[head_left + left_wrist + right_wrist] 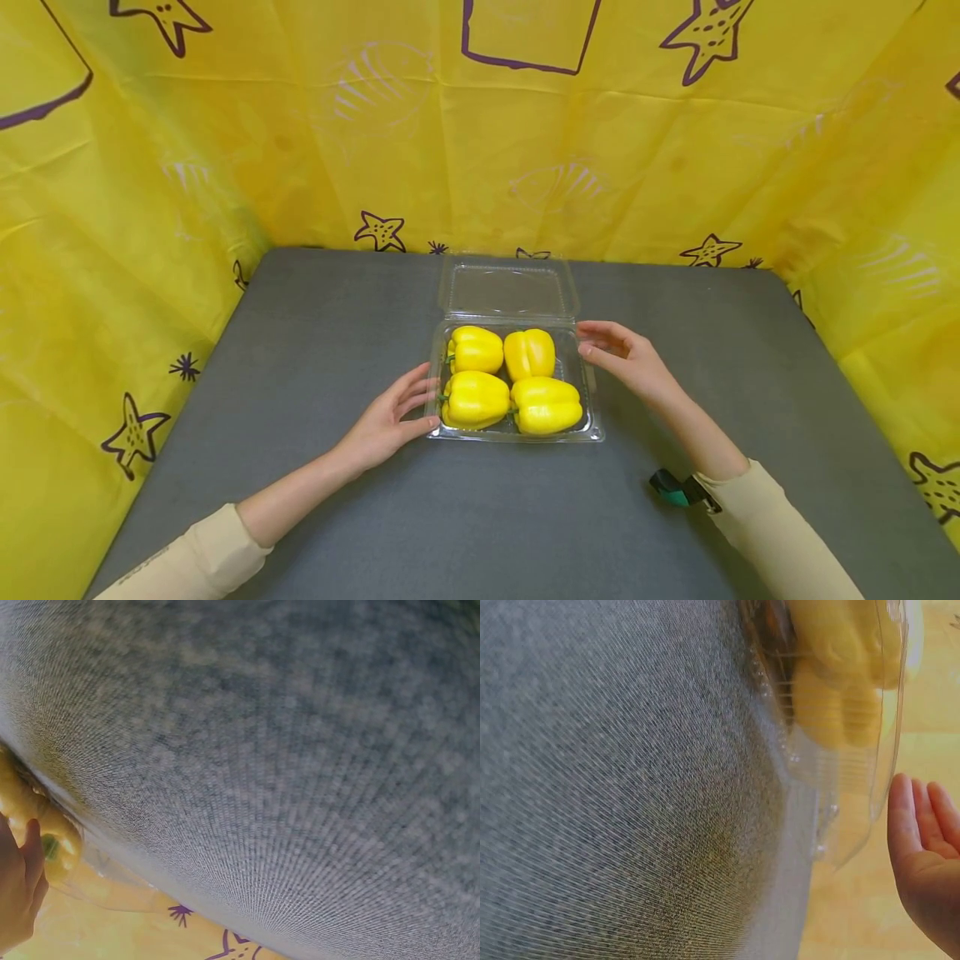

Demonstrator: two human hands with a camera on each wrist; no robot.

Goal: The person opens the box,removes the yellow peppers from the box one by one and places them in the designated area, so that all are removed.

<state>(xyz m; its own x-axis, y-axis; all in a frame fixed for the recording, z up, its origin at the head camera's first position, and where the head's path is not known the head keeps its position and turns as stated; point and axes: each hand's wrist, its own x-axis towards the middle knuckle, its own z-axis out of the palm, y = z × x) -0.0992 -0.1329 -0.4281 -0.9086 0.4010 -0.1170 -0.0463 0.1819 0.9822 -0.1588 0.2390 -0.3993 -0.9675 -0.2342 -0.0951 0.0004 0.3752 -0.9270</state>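
Along the far, left and right sides of the grey desk (322, 308) hangs a yellow cloth (285, 108) with dark starfish outlines. At the far middle of the desk sits a clear container (517, 437), its lid (510, 292) folded back on the far side, leaving the top uncovered. Four yellow peppers (476, 400) lie inside, two near and two far. A black and green device (675, 490) shows beside the right sleeve (765, 525). The left hand (390, 421) is at the container's left wall, fingers apart, thumb by the near corner. The right hand (626, 358) is at the far right, fingers extended beside the rim. Both hands are unclenched, grasping nothing.
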